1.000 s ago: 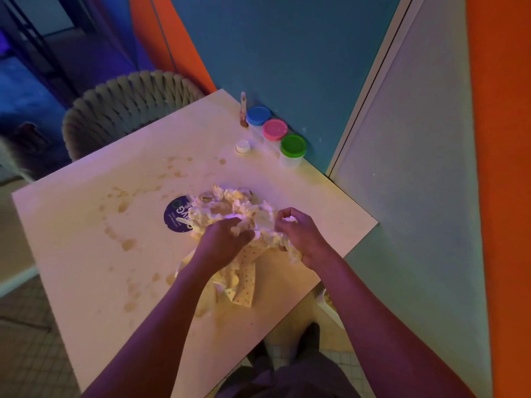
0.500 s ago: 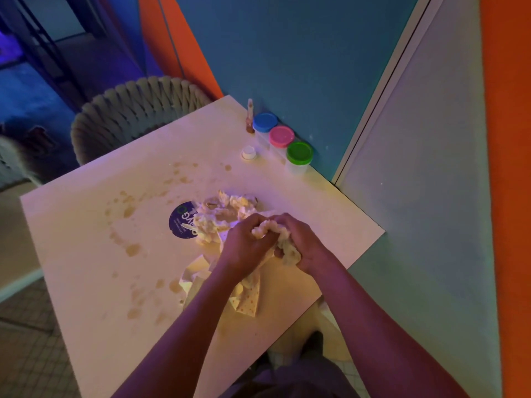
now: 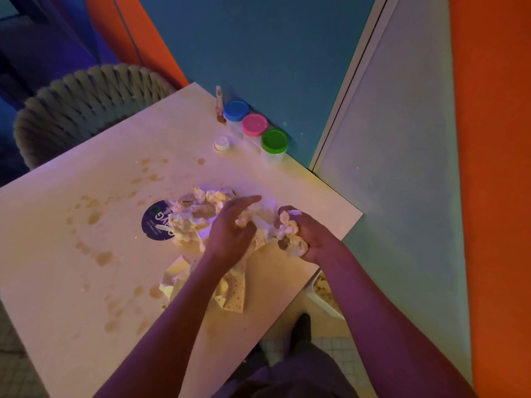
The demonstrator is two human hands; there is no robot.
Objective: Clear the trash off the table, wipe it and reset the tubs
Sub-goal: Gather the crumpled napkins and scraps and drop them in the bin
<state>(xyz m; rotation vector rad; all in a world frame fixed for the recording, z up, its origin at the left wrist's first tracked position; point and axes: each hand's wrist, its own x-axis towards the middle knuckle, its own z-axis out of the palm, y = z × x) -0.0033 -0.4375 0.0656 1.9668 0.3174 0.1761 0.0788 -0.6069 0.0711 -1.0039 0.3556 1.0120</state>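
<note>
Apart now, the right hand (image 3: 304, 237) grips a crumpled paper wad (image 3: 290, 234); left hand (image 3: 232, 228) fingers pinch soft napkin scraps (image 3: 244, 219).

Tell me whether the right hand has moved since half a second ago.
Yes. The right hand, gripping a paper wad, has pulled away from the left hand toward the table edge nearer the wall.

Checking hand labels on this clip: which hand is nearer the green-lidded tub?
Right. The right hand grips crumpled paper near the table's right edge, below the green-lidded tub. The left hand lies farther left, on the trash pile.
</note>
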